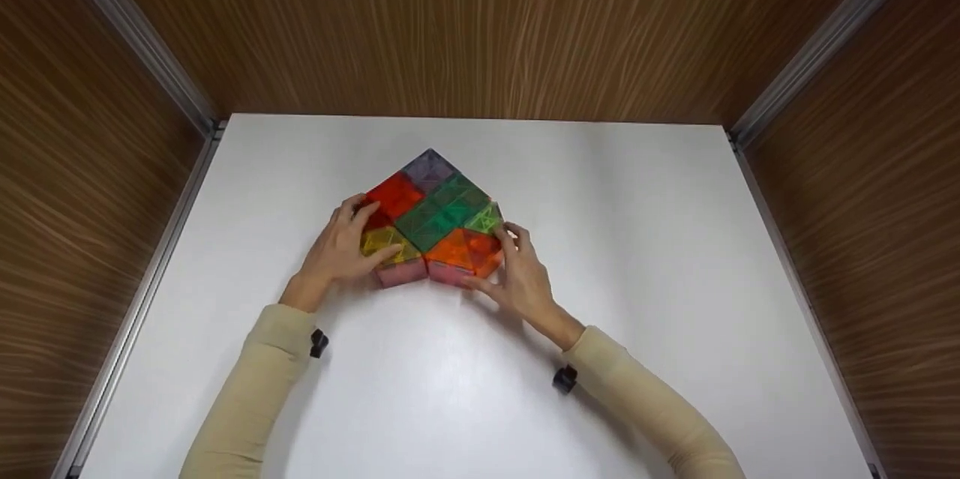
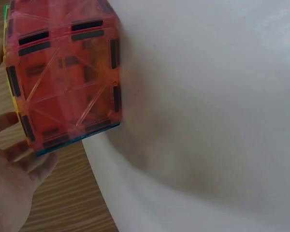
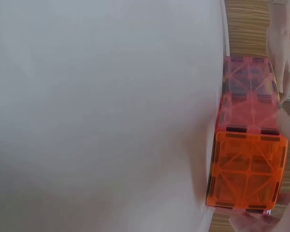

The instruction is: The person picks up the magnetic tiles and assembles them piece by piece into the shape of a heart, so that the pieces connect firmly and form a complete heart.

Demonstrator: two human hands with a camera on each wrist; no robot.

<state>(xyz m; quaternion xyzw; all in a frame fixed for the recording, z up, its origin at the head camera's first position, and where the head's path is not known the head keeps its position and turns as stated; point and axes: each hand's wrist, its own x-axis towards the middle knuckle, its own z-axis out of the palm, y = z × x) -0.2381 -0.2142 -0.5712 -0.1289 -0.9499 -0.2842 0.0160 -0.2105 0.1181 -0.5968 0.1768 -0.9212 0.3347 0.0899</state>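
magnetic tile block (image 1: 435, 220) mid white table (image 1: 645, 254), left hand (image 1: 341, 246) fingers curled around its left side, right hand (image 1: 517, 276) gripping its right corner

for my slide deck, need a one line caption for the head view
Both hands, left hand and right hand, hold a colourful magnetic-tile block on a white table.
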